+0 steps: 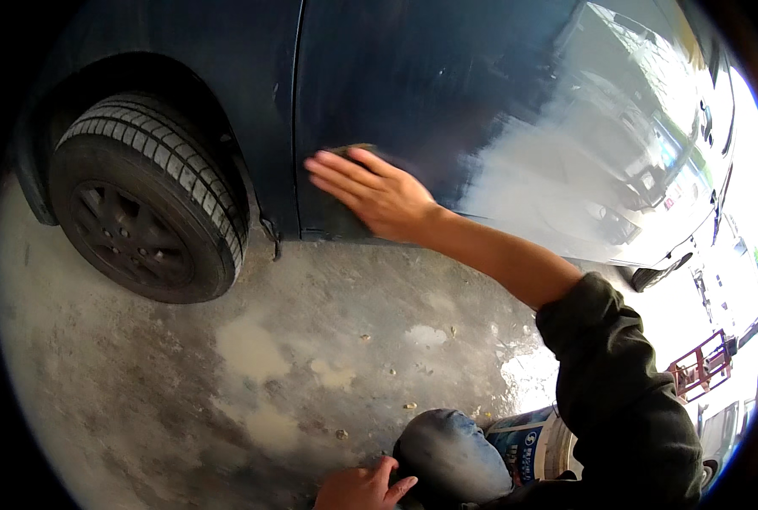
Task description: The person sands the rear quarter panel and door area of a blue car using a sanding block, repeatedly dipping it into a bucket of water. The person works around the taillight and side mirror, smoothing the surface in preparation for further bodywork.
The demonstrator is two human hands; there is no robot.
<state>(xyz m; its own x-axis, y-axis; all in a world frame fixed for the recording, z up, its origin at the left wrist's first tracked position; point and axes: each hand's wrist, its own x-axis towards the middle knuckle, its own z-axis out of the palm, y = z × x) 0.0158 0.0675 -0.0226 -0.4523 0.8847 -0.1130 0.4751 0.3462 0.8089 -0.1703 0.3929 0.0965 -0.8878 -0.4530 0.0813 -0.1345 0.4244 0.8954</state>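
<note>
My right hand (pixel 377 197) lies nearly flat against the lower front part of a dark blue car door (pixel 413 93), fingers stretched together and slightly blurred. Under it, at the thumb side, shows the edge of a thin brownish piece (pixel 355 148), pressed to the door; most of it is hidden, and its kind is unclear. Down at the lower edge, my left hand (pixel 363 489) is beside my jeans-covered knee (pixel 451 455), thumb and forefinger apart, nothing visible in it. The other left fingers are partly cut off. A pale, hazy patch (pixel 515 166) spreads over the door's rear part.
Left of the door gap stands the front wheel (pixel 145 204), its tyre on the stained concrete floor (pixel 268 357). A blue and white bucket (pixel 532 446) is beside my knee, partly behind my right sleeve. Farther right are a reddish metal frame (pixel 702 365) and bright daylight.
</note>
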